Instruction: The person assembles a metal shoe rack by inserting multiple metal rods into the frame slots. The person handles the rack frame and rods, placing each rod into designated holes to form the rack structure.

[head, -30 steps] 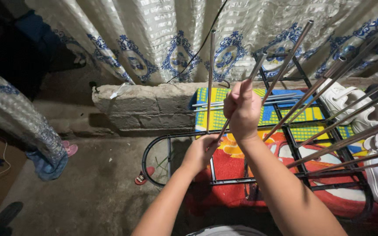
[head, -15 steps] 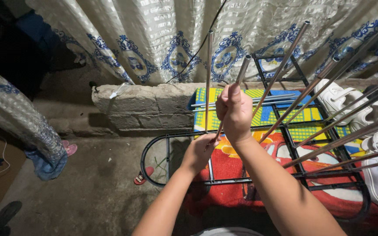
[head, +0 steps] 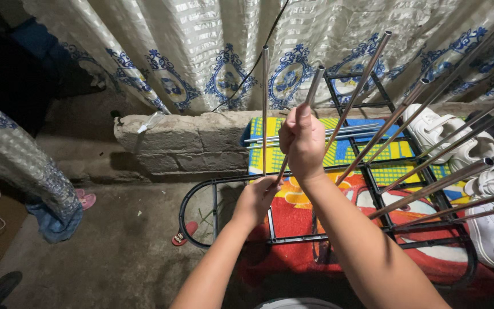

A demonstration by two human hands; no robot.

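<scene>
My right hand (head: 302, 144) grips a silver metal tube (head: 314, 86) near its upper end, the tube pointing up toward the curtain. My left hand (head: 255, 200) holds the lower part of the same tube, just above the black metal rack frame (head: 201, 191) lying on the floor. Another thin silver tube (head: 265, 109) stands upright in the frame just left of my hands. Several more silver tubes (head: 430, 186) rise at a slant from the frame on the right.
A colourful mat (head: 338, 217) lies under the frame, with loose tubes (head: 344, 133) on it. White shoes (head: 487, 189) sit at the right. A rough concrete ledge (head: 178, 140) and patterned curtain (head: 224, 51) are behind. Sandals (head: 181, 234) lie on the bare floor at left.
My hands and the gripped tube shifted slightly left and the tube stands more upright. The view has drifted a little, too.
</scene>
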